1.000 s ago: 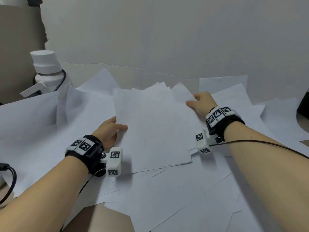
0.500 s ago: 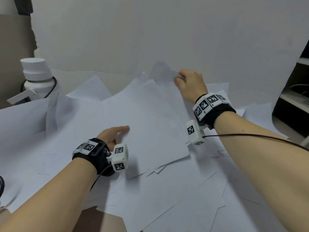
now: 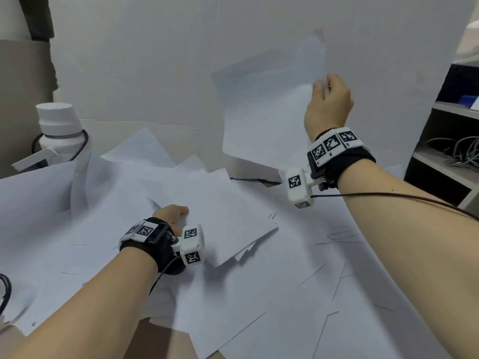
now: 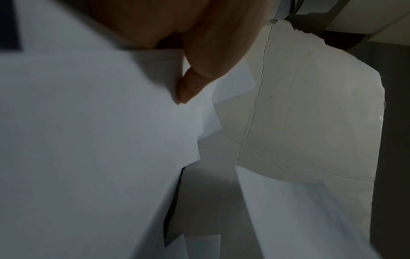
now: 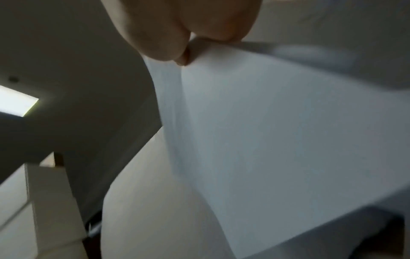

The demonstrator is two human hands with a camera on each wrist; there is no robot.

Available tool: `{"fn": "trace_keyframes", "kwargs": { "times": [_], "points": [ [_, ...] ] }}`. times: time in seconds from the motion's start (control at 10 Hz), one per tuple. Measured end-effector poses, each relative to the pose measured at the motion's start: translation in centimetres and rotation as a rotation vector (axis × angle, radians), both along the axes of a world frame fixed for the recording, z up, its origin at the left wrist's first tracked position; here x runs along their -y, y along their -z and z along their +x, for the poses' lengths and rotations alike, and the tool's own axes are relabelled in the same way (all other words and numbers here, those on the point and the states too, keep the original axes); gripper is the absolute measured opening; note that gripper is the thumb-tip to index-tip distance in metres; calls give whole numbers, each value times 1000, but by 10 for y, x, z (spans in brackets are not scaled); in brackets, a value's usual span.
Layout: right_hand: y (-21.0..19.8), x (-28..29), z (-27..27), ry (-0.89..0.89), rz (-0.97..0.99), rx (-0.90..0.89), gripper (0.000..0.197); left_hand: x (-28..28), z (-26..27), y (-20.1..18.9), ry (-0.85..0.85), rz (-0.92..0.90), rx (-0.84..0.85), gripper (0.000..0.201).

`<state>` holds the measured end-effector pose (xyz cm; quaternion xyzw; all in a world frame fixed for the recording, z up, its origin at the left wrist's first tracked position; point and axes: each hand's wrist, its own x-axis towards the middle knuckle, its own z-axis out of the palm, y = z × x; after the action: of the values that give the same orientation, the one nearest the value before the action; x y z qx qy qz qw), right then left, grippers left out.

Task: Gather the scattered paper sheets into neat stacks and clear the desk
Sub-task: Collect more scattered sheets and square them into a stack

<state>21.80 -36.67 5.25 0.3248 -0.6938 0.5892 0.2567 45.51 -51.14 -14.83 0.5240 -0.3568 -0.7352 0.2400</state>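
Note:
White paper sheets (image 3: pixel 259 294) lie scattered and overlapping across the desk. My right hand (image 3: pixel 322 86) is raised above the back of the desk and pinches the top corner of one sheet (image 3: pixel 267 107), which hangs in the air. The right wrist view shows thumb and fingers (image 5: pixel 184 52) closed on that sheet (image 5: pixel 266 140). My left hand (image 3: pixel 176 213) stays low on the left edge of a loose stack (image 3: pixel 220 216). Its thumb (image 4: pixel 193 84) lies on top of the stack (image 4: pixel 88 140), and its other fingers are hidden beneath the paper.
A white bottle (image 3: pixel 59 130) stands at the back left beside a curled sheet. A white board (image 3: pixel 155 60) closes off the back. A shelf with cables (image 3: pixel 453 151) is at the right. A black cable (image 3: pixel 5 288) lies at the left edge.
My right hand has lifted one sheet off the pile, up and to the right, until it hangs clear. My left hand stays on the stack's left edge.

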Motion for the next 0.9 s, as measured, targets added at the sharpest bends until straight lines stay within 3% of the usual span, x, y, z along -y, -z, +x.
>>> {"fn": "trace_keyframes", "kwargs": {
  "times": [0.1,0.2,0.3,0.4,0.5,0.6,0.7,0.8,0.9],
  "points": [
    [4,-5,5,-2,-113,206,33,-11,-2,-5,-5,9,-24,18],
    [32,-12,5,-25,-85,426,36,-14,-6,-2,-41,43,-92,9],
    [81,-15,6,-57,64,631,10,-29,-8,-2,-57,81,-271,36],
    [128,-18,7,-134,281,878,21,-42,-14,-1,-59,58,-506,57],
    [162,-28,24,-324,347,1104,16,-59,-12,-7,29,17,-559,69],
    [168,-35,38,-470,471,1243,9,-52,-19,3,-1,-33,-292,42],
    [171,-41,39,-519,532,1259,7,-46,-22,9,-90,-72,-88,45],
    [174,-47,28,-486,562,1262,9,-39,-20,12,-29,-200,53,48],
    [174,-54,17,-441,596,1183,18,-25,-9,16,19,-265,142,36]
  ]
}}
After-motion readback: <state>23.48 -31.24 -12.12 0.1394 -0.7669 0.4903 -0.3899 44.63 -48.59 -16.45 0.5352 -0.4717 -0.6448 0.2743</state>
